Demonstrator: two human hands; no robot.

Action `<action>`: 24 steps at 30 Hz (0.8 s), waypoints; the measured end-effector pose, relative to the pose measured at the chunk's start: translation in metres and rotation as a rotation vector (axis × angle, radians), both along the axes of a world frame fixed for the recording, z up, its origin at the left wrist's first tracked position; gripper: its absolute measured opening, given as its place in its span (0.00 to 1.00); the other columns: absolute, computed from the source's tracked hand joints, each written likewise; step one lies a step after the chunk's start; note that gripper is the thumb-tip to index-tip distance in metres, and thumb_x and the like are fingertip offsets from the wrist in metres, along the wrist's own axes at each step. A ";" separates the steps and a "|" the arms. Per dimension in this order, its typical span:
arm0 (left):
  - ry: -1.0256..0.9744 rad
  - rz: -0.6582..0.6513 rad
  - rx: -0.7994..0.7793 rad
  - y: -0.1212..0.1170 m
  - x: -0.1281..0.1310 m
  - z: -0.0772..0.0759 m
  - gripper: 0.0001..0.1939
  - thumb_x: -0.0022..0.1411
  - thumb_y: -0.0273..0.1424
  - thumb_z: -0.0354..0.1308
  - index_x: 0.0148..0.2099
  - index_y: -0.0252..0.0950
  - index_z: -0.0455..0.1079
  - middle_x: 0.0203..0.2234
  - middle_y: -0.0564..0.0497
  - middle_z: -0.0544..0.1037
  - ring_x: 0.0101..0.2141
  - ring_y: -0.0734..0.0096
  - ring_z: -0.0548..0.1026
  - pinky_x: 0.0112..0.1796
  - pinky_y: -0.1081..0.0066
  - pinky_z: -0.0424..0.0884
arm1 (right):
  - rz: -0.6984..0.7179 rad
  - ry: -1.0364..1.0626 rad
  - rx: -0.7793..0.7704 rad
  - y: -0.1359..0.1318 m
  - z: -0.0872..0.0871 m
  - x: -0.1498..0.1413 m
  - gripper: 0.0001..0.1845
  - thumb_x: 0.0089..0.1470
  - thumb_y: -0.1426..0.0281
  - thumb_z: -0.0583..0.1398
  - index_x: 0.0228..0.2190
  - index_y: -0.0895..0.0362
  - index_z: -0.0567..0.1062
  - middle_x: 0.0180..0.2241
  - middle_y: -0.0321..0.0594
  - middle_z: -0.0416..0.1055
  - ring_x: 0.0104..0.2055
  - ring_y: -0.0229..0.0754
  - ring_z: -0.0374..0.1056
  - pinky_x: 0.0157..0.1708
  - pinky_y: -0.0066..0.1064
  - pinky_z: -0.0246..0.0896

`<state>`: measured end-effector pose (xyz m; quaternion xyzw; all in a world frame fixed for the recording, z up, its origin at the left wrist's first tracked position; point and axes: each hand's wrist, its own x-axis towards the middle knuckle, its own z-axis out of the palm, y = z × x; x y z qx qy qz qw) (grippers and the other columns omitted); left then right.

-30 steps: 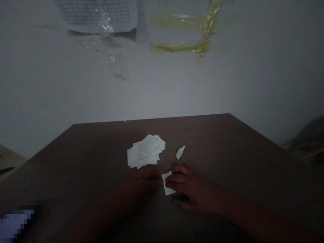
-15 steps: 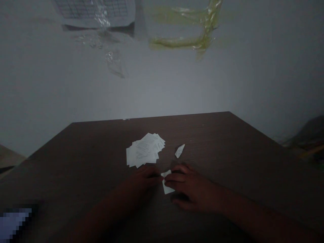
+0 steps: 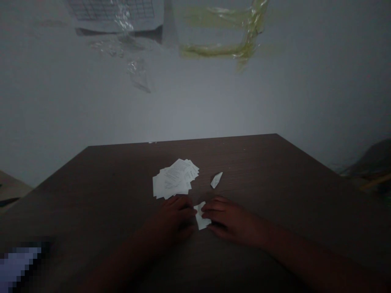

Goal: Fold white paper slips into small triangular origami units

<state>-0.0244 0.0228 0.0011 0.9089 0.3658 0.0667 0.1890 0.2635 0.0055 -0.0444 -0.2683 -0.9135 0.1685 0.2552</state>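
Observation:
A small white piece of paper [image 3: 201, 222], seemingly folded, lies on the dark wooden table between my hands. My right hand [image 3: 233, 219] rests at its right side, fingers stretched and apart, fingertips on the paper and the thumb by its lower right edge. At the left edge, a fingertip of my left hand [image 3: 177, 213] meets the paper; the fingers are extended and apart, dim in shadow. Just beyond the left hand is a loose, fanned pile of printed paper slips [image 3: 175, 179]. Past the right hand lies a narrow folded paper piece [image 3: 216, 180].
The brown table [image 3: 122, 158] meets a grey wall [image 3: 195, 106]. Taped sheets and yellow tape [image 3: 214, 51] hang on the wall. A pixelated bluish object [image 3: 18, 262] is at the lower left. Dark, unclear items [image 3: 375, 162] are beyond the table's right side.
My right hand's fingers have drawn back slightly to the right, uncovering more of the paper. My left hand has shifted a little, its fingertip at the paper's edge.

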 end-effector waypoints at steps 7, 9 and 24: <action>-0.010 -0.004 0.013 0.004 -0.001 -0.005 0.13 0.72 0.26 0.72 0.56 0.42 0.84 0.58 0.45 0.83 0.60 0.48 0.80 0.63 0.49 0.78 | -0.003 0.020 -0.030 0.001 -0.002 0.002 0.09 0.76 0.70 0.67 0.54 0.55 0.84 0.54 0.49 0.85 0.58 0.51 0.80 0.63 0.45 0.77; -0.017 -0.006 0.008 0.004 0.000 -0.005 0.10 0.72 0.25 0.72 0.52 0.41 0.84 0.56 0.46 0.84 0.59 0.48 0.81 0.62 0.50 0.78 | 0.020 0.046 0.001 0.003 -0.005 0.002 0.09 0.76 0.70 0.66 0.54 0.56 0.85 0.52 0.50 0.85 0.57 0.51 0.80 0.62 0.44 0.77; -0.133 -0.143 0.018 0.017 -0.013 -0.018 0.12 0.78 0.27 0.64 0.58 0.43 0.86 0.58 0.46 0.88 0.60 0.52 0.84 0.66 0.53 0.77 | 0.118 0.102 0.009 -0.002 0.012 0.005 0.09 0.76 0.70 0.66 0.54 0.57 0.85 0.56 0.53 0.86 0.61 0.51 0.79 0.64 0.46 0.78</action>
